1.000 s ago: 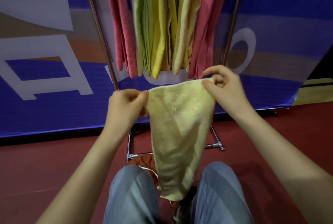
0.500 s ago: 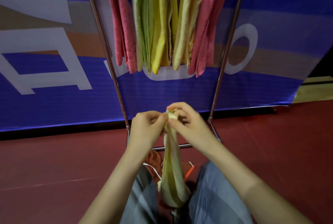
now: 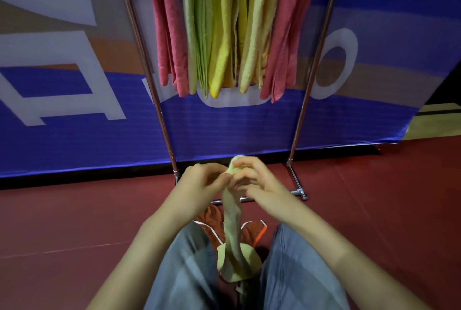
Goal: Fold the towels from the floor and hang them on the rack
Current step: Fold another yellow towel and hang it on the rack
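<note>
A pale yellow towel [image 3: 232,225] hangs folded in half lengthwise between my knees, its lower end bunched near the floor. My left hand [image 3: 199,185] and my right hand [image 3: 259,185] meet at its top corners and pinch them together. Behind them stands a metal rack [image 3: 303,107] with several folded towels draped over it: pink [image 3: 167,23], green [image 3: 197,25], yellow [image 3: 222,30], pale yellow [image 3: 257,25] and pink [image 3: 289,23]. An orange-red towel [image 3: 214,222] lies on the floor under the held towel.
My legs in grey-blue trousers [image 3: 179,272] frame the floor towel. A blue banner [image 3: 74,140] with white shapes stands behind the rack. The floor [image 3: 62,222] is dark red. The rack's foot bar [image 3: 296,191] lies just beyond my right hand.
One second ago the towel was spread wide between my hands. My hands came together and lowered, folding it in half; since half a second ago they have barely moved.
</note>
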Demonstrator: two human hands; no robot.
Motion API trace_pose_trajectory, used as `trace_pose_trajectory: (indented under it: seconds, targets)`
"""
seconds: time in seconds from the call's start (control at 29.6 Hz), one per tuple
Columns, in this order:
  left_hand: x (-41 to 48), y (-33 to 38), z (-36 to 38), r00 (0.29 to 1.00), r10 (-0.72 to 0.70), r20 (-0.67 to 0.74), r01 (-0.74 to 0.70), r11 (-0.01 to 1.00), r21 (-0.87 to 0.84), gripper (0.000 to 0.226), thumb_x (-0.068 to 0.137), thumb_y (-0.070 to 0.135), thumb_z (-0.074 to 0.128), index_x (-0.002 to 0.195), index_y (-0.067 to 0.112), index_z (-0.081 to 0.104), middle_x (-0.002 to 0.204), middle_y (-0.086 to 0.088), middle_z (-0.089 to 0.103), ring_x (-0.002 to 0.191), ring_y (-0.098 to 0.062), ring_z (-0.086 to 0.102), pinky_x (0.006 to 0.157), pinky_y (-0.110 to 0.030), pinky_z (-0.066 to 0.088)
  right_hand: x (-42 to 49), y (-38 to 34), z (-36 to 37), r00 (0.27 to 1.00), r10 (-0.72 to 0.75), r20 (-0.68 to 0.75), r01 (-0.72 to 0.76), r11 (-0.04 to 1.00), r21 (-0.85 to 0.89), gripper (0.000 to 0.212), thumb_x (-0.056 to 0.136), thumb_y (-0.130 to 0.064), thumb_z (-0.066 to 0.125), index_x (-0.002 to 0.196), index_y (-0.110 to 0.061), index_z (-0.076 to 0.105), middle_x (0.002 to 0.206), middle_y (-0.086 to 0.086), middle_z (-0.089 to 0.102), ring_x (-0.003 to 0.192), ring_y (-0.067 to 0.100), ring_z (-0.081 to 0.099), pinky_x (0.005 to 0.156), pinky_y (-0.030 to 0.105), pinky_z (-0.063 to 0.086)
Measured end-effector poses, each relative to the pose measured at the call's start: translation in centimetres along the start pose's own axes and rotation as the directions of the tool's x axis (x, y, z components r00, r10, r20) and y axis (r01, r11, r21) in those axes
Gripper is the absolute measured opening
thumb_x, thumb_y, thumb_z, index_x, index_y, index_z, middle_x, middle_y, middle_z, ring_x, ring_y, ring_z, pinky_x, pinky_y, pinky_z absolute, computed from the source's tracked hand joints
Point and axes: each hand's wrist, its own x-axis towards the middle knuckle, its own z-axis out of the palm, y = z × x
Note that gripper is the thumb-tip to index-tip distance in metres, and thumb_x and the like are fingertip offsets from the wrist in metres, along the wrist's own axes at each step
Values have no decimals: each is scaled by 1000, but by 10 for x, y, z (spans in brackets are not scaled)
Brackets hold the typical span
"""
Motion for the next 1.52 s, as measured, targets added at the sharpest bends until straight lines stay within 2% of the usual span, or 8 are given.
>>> trace_pose_trajectory:
  seconds: [0.27,0.61,0.74,0.88,1.08,1.25,1.42,1.52]
  targets:
    - [-3,-12,-2,991,18,130,-30,996,86,20,91,15,48,94,10,67,70,11,62,67,0,59,69,-19,47,-6,-1,-13,996,53,75,-42,989,-141,34,80,4,55,96,-27,54,55,-8,60,64,3,57,73,20,47]
    - [-9,-15,2,985,42,170,-23,993,-112,20,81,34,42,85,32,62,75,9,67,72,-5,59,73,-28,49,-11,-1,-25,994,109,-13,-108,965,-237,25,78,-7,67,85,-24,50,45,-2,57,38,13,54,45,19,45]
    - [-9,-17,-5,981,62,183,-51,997,-64,21,83,33,42,84,29,63,68,27,65,68,7,58,69,-15,46,-11,1,-33,976,193,97,-153,934,-324,21,80,-14,66,81,-31,54,44,-3,57,39,12,54,47,21,47]
    - [-11,-20,-3,978,54,199,-51,999,-20,22,93,20,43,91,19,65,64,17,62,61,5,55,65,-16,44,-5,-6,-39,989,107,99,-58,912,-406,20,82,-15,64,70,-29,55,65,1,61,60,12,57,63,27,48]
    - [-14,-13,4,986,78,150,-66,994,-85,28,78,49,43,95,35,60,85,4,68,76,-4,60,74,-26,49,-1,-15,-39,996,22,81,12,916,-402,13,82,-20,57,72,-25,50,70,-2,53,67,19,49,64,42,47]
    - [-13,-6,8,983,148,108,-152,988,31,29,73,37,68,100,30,62,76,12,66,68,-3,59,64,-17,48,-2,-22,-44,996,35,80,-1,919,-393,22,85,-10,58,69,-22,49,67,-2,54,60,7,51,60,26,45]
    - [-6,0,-1,972,182,147,-204,967,151,32,82,36,43,97,18,64,72,16,60,68,6,56,64,-11,42,-3,-25,-50,997,-7,76,41,886,-462,15,77,-29,60,66,-31,50,71,0,54,68,12,47,66,41,43]
    - [0,6,-14,959,213,189,-253,941,225,30,90,34,39,91,13,61,66,17,52,66,12,50,62,-5,35,-5,-26,-51,996,-30,80,59,916,-397,12,79,-26,60,72,-29,51,73,-3,54,70,5,49,68,30,43]
